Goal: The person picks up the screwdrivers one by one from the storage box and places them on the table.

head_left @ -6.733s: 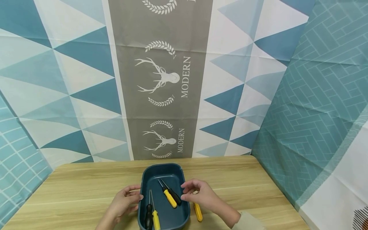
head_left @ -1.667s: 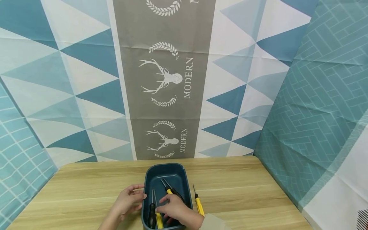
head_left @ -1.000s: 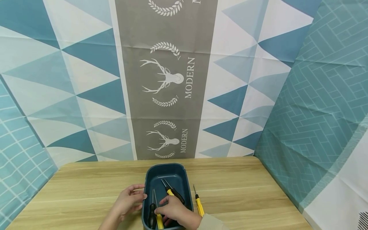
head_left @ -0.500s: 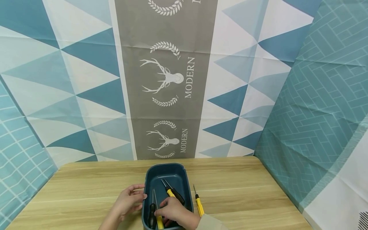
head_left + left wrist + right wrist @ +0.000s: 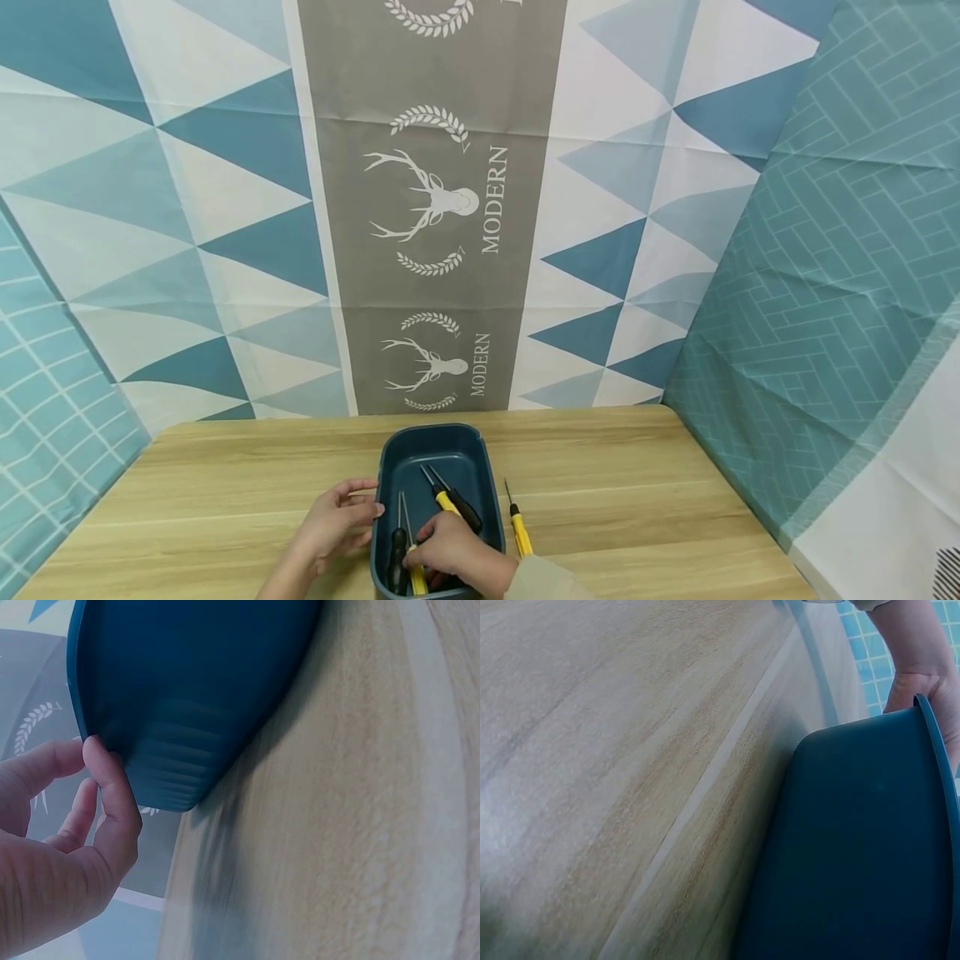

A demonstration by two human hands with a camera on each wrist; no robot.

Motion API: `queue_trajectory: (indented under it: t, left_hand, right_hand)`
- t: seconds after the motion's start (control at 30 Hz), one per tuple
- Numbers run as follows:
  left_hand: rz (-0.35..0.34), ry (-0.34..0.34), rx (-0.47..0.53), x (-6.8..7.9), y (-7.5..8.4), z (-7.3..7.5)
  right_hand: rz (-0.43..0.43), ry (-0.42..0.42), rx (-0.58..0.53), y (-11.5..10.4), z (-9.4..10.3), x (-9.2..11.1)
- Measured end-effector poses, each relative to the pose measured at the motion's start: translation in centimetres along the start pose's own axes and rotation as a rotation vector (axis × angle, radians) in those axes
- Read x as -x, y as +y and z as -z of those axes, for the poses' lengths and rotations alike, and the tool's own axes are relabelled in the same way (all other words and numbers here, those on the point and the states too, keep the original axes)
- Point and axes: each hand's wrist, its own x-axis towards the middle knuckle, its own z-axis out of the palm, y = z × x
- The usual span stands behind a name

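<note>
A dark blue rectangular bin (image 5: 453, 447) stands on the table. My left hand (image 5: 335, 521) holds its left rim; in the left wrist view that hand (image 5: 71, 862) has thumb and finger at the bin's edge (image 5: 195, 682). Inside the bin, my right hand (image 5: 453, 548) pinches the handle of a yellow screwdriver (image 5: 418, 582). Beside it lies a black-handled screwdriver (image 5: 397, 560). Farther right in the bin are a yellow-and-black screwdriver (image 5: 445, 500) and a black-handled one (image 5: 468, 512). The right wrist view shows only the bin's outer wall (image 5: 855, 847), hiding the right hand.
Another yellow screwdriver (image 5: 520, 532) lies on the wooden table (image 5: 615, 492), just right of the bin, its tip pointing away. Patterned cloth (image 5: 427, 250) hangs behind the table, with teal cloth (image 5: 832, 250) on the right side.
My right hand has moved from the bin's right rim down into the bin, onto the yellow screwdriver. Lately it has barely shifted. My left hand stays at the left rim.
</note>
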Motion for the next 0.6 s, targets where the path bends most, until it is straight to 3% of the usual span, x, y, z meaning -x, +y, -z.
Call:
queue_trajectory:
  t: [0.6]
  left_hand:
    - [-0.014, -0.009, 0.005, 0.0, -0.05, 0.06]
  right_hand:
    - [0.02, 0.015, 0.057, -0.11, -0.19, 0.39]
